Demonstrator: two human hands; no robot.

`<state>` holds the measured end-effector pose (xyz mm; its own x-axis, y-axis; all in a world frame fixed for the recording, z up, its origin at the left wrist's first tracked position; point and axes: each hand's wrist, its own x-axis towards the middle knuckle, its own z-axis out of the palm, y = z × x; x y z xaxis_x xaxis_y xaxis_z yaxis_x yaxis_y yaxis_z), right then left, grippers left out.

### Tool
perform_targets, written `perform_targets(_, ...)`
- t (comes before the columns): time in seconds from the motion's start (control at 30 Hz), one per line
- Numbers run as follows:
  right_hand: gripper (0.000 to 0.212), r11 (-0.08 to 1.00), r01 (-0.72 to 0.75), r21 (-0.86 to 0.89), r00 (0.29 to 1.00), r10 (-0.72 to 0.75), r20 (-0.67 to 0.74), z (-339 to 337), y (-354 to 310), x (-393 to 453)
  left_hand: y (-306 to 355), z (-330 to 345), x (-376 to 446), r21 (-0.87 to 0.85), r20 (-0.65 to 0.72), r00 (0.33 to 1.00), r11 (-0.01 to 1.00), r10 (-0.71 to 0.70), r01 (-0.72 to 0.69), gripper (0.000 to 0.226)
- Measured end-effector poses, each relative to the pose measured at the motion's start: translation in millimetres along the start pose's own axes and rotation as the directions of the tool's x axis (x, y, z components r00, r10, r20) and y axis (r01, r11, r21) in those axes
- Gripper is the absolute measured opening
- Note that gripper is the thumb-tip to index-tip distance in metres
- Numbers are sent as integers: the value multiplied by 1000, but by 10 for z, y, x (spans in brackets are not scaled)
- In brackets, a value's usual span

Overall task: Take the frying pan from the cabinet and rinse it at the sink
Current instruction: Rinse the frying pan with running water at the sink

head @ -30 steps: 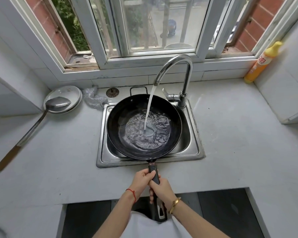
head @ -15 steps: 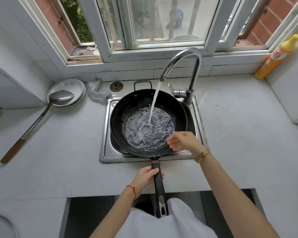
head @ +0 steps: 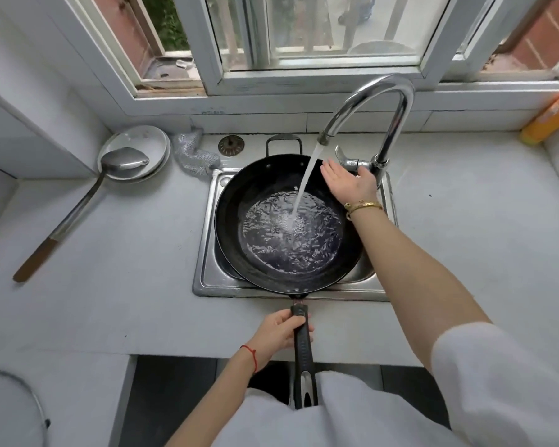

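Gripping one frying pan [head: 259, 217], left hand [head: 276, 333]; right hand [head: 349, 182] open by one faucet [head: 391, 130].

We see a black frying pan [head: 259, 201] with a black handle, in a silver steel sink [head: 207, 253]. Chrome faucet [head: 397, 124]. Surface [head: 126, 253] pale grey-white. Ladle [head: 123, 159]: silver bowl, brown wooden grip, on a white plate [head: 136, 138]. Orange-yellow bottle [head: 552, 117]. Red string on our left wrist, gold bangle on the right. White window frame [head: 207, 43], red brick outside.
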<state>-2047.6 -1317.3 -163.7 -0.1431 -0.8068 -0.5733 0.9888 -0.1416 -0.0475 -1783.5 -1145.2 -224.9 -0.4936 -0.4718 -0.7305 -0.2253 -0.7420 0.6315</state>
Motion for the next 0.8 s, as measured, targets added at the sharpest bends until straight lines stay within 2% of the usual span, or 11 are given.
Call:
perform_targets(0.13,68,994,-29,104,999,32,-25,1,-61,125,21,9,-1,10,3,1000,1000,-3,3,22)
perform_targets(0.27,57,973,-66,223,998,66,7,24,-99,127,20,21,-21,14,6,1000,1000,3,-3,23)
perform_targets(0.57,68,916,-41,398,998,15,69,15,-226,-1,36,20,-30,-4,5,1000,1000,-26,26,27)
perform_targets(0.7,68,954,-73,292,995,48,90,-18,-291,-20,31,32,-30,4,-4,1000,1000,-22,22,27)
perform_targets(0.8,66,999,-37,-1,999,37,5,-24,-379,-89,26,43,-29,15,-17,1000,1000,-17,17,26)
